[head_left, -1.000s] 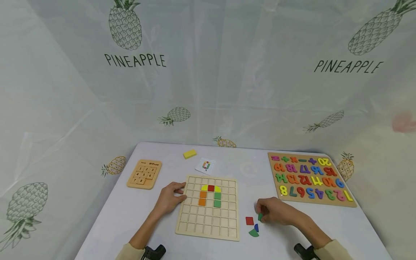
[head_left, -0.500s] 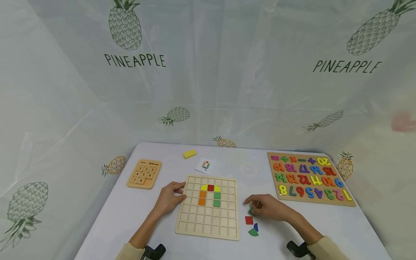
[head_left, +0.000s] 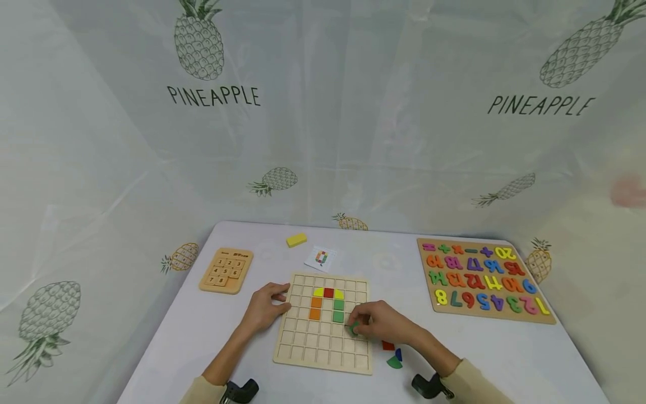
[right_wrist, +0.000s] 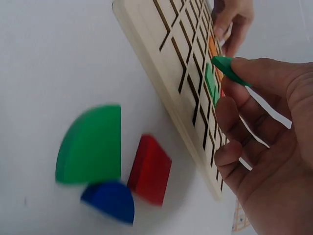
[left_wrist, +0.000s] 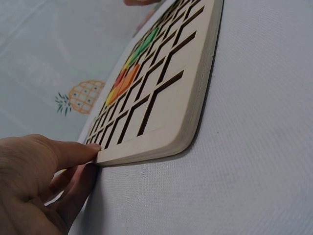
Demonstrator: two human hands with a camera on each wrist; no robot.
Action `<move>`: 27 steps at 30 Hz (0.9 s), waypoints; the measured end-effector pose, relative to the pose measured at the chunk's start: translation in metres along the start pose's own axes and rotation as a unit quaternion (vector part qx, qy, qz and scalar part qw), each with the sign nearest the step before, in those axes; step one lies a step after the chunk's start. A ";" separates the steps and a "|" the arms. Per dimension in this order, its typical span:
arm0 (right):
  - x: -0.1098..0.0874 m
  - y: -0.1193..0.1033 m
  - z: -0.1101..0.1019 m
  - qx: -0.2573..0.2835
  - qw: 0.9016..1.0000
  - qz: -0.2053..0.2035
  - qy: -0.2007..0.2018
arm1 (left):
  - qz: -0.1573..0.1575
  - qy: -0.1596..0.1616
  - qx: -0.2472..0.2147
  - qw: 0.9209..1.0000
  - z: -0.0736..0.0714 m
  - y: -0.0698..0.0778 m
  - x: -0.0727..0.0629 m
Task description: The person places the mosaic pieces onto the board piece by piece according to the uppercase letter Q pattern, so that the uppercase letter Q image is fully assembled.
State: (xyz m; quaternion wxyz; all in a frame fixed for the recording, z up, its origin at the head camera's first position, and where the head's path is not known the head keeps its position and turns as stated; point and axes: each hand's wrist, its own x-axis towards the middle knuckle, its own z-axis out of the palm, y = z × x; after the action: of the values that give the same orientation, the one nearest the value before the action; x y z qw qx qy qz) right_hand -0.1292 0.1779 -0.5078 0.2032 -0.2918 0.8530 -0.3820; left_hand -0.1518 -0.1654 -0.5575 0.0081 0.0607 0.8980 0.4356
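Observation:
A square wooden grid board lies mid-table, its cells holding yellow, red, orange and green pieces. At its left edge my left hand holds the rim; in the left wrist view the thumb lies at the rim with other fingers below it. My right hand is over the board's right side and pinches a small green piece between thumb and fingertips. Near the board's right edge lie a green quarter-circle, a blue half-round piece and a red square.
A pattern card and a yellow block lie behind the board. To the left is a wooden number puzzle; at the back right, a board of coloured numerals. Pineapple-printed sheeting rises behind the table.
My right hand has carried the green piece leftward from beside the loose pieces to over the board's right side. The left hand stays at the board's left edge.

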 end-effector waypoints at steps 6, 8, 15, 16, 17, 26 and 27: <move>0.013 -0.002 0.011 -0.004 1.000 -0.022 0.020 | 0.011 0.000 0.005 1.000 -0.001 0.002 0.000; 0.016 -0.001 0.014 -0.005 0.999 -0.029 0.024 | 0.009 0.001 0.005 1.000 -0.001 0.003 0.000; 0.022 0.002 0.024 -0.017 0.999 -0.027 0.034 | -0.002 0.003 0.006 1.000 0.000 0.001 0.000; 0.023 0.002 0.026 -0.019 0.999 -0.024 0.035 | -0.001 0.004 0.007 1.000 0.000 0.001 0.000; 0.024 0.001 0.027 -0.021 0.999 -0.020 0.035 | -0.001 0.004 0.006 1.000 0.000 0.001 0.000; 0.027 -0.006 0.031 -0.046 0.998 0.007 0.035 | 0.001 0.005 0.003 1.000 0.000 0.000 0.000; 0.027 -0.007 0.031 -0.049 0.998 0.008 0.036 | 0.001 0.005 0.001 1.000 0.000 0.001 0.000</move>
State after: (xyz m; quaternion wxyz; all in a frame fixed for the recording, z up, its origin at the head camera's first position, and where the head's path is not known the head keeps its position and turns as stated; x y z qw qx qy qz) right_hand -0.1291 0.1403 -0.5256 0.1607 -0.2810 0.8797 -0.3483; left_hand -0.1514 -0.1648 -0.5573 0.0027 0.0596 0.8985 0.4348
